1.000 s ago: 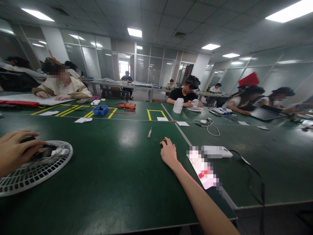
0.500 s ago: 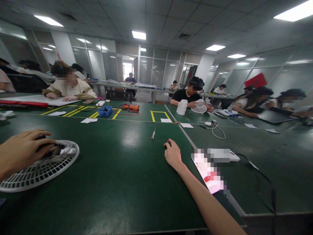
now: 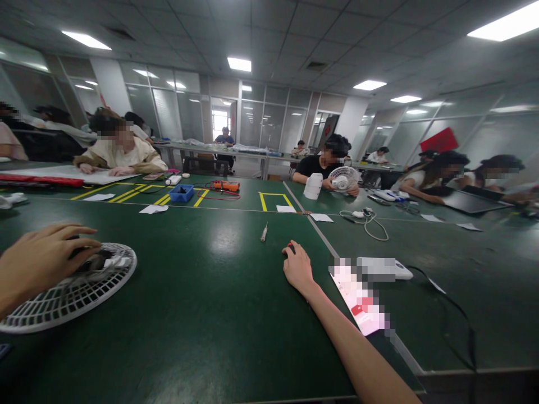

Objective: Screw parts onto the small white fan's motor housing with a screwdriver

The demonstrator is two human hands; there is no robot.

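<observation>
Two hands: left [image 3: 40,255] grasping fan grille [image 3: 71,292] hub; right [image 3: 298,268] covering red object [image 3: 290,247]

The right hand [image 3: 298,269] covers all but a red-and-black sliver of a small object [image 3: 290,247]. The left hand [image 3: 40,261] hides the fan grille's [image 3: 69,294] dark hub, and the left edge cuts its wrist. A card [image 3: 362,297] beside it is blurred.

No legible text, red wall sign [image 3: 440,140] unreadable at distance, white-and-red card [image 3: 357,294] on green table blurred out
</observation>
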